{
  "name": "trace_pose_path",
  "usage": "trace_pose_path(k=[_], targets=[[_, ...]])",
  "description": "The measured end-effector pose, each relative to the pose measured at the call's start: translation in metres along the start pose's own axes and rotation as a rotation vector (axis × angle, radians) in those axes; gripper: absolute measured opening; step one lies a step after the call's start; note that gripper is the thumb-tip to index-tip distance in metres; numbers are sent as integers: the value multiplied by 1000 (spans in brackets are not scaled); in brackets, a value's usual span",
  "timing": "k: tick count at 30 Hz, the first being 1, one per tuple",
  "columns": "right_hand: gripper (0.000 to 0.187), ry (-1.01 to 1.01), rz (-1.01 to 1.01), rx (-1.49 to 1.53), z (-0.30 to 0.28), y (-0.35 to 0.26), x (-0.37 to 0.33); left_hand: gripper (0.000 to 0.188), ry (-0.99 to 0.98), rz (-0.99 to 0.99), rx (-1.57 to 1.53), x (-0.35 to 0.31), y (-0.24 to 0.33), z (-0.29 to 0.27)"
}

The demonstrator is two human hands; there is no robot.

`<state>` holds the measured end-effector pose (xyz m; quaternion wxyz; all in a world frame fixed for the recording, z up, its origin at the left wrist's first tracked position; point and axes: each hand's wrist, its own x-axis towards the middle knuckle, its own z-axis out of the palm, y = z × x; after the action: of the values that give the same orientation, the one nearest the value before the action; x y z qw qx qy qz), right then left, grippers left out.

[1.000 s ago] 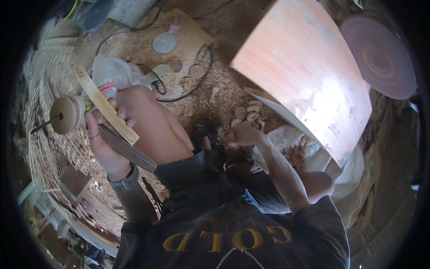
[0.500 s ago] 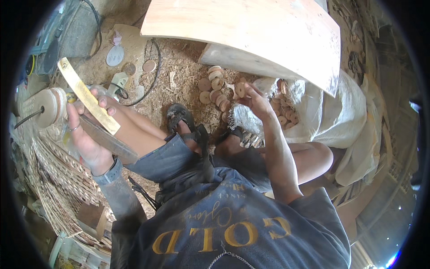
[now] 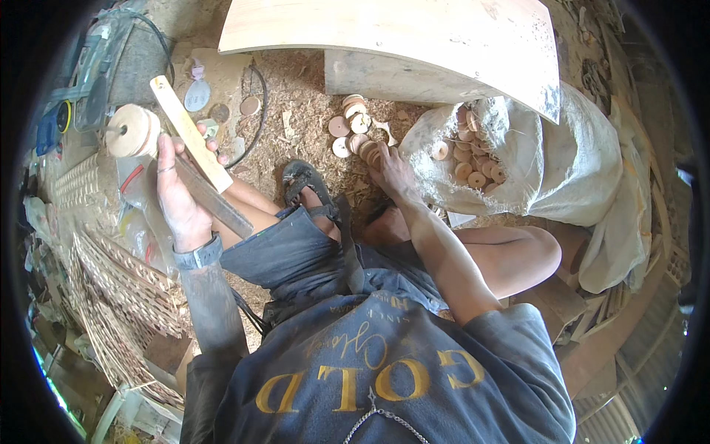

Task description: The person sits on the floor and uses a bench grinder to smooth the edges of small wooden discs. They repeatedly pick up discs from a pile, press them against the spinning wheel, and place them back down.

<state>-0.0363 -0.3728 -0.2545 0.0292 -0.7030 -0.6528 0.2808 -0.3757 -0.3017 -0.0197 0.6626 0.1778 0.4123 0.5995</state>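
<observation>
My left hand (image 3: 185, 207) is closed around a pale flat wooden strip (image 3: 191, 133) with a hole near its top end, and a darker strip (image 3: 214, 198) lies alongside it in the same grip. Beside my fingertips, several round wooden discs (image 3: 133, 132) sit stacked on a thin dark rod; how the rod joins the strips is hidden. Down by the floor, my right hand (image 3: 396, 177) has its fingers curled at the near end of a leaning row of wooden discs (image 3: 367, 150). Exactly how many discs it grips cannot be seen.
A white woven sack (image 3: 577, 163) lies open at the right, with loose discs (image 3: 477, 164) in its mouth. A large curved wooden panel (image 3: 399, 33) stands ahead. Wood shavings (image 3: 288, 96) cover the floor, crossed by a black cable (image 3: 262, 122). Woven cane (image 3: 111, 296) lies left.
My right hand has moved left and toward me, from holding up a disc beside the sack to the row on the floor. My left hand has shifted slightly right with the strips and stacked discs.
</observation>
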Motion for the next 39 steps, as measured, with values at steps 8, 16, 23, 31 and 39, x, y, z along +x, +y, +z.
trace_pose_path(k=[8,16,23,31,39], targets=[[57,89,212,366,-38,1,-5,34,70,24,97,-10,-11,2],[56,97,-183,46,-9,-17,15,33,128,-9,93,-23,-28,9],[54,109,196,317,-29,-9,16,34,171,-28,232,-37,-31,26],[73,-73,-123,26,-4,-39,31,43,209,-109,440,-50,-68,38],[51,11,-246,142,-17,-56,48,31,150,-99,867,-46,-91,37]])
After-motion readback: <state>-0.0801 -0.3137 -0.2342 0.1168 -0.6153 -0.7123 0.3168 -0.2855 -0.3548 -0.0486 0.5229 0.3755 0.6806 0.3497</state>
